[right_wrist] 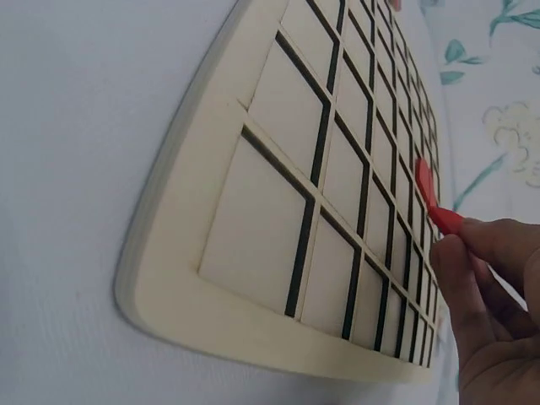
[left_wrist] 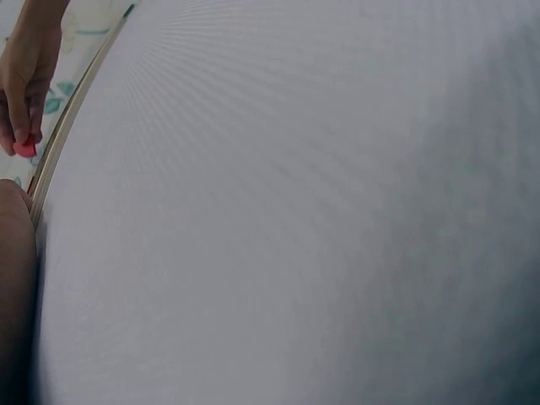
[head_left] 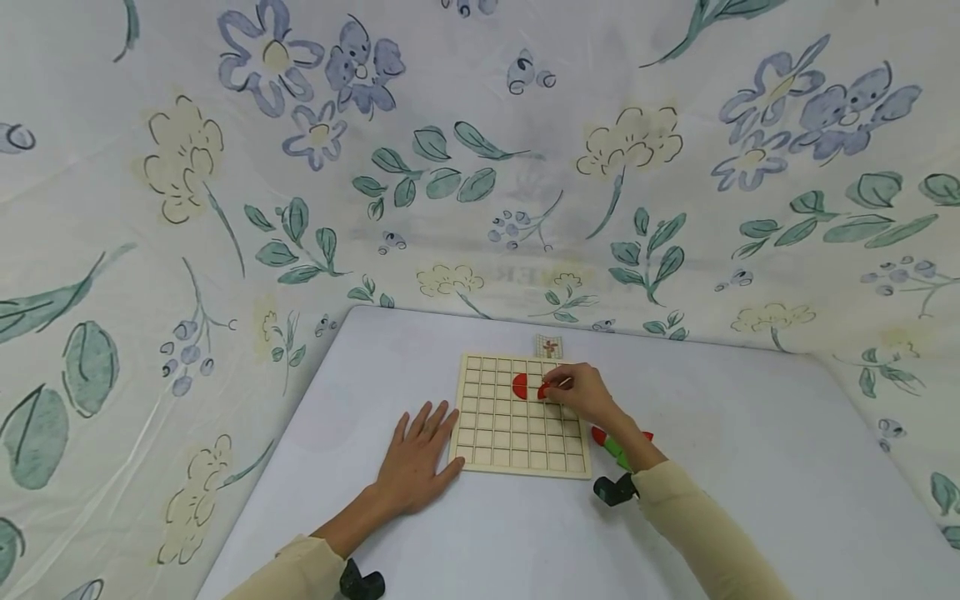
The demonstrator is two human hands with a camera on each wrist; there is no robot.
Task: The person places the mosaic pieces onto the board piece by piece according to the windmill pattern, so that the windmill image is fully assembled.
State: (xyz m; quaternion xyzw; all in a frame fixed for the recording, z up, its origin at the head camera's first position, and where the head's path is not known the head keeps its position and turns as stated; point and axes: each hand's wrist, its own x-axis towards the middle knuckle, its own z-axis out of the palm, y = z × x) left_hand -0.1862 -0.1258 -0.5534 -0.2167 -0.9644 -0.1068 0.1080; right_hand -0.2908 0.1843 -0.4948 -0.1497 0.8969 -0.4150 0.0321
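A square wooden grid board [head_left: 491,433] lies on the white table. Red pieces forming a half-round shape [head_left: 521,386] sit in its upper cells. Over the cells just right of them, my right hand [head_left: 585,393] pinches a small red piece [right_wrist: 445,219] between thumb and fingertips. The right wrist view shows this piece close to the red shape on the board. My left hand [head_left: 416,458] rests palm down with fingers spread, its fingertips and thumb at the board's left edge. In the left wrist view the pinching hand [left_wrist: 32,76] appears at upper left.
Red and green pieces [head_left: 617,450] lie right of the board, partly hidden by my right forearm. Behind the board is a small patterned card [head_left: 549,347]. Black wrist devices [head_left: 613,490] sit at both wrists. A floral cloth [head_left: 480,233] rises behind the table.
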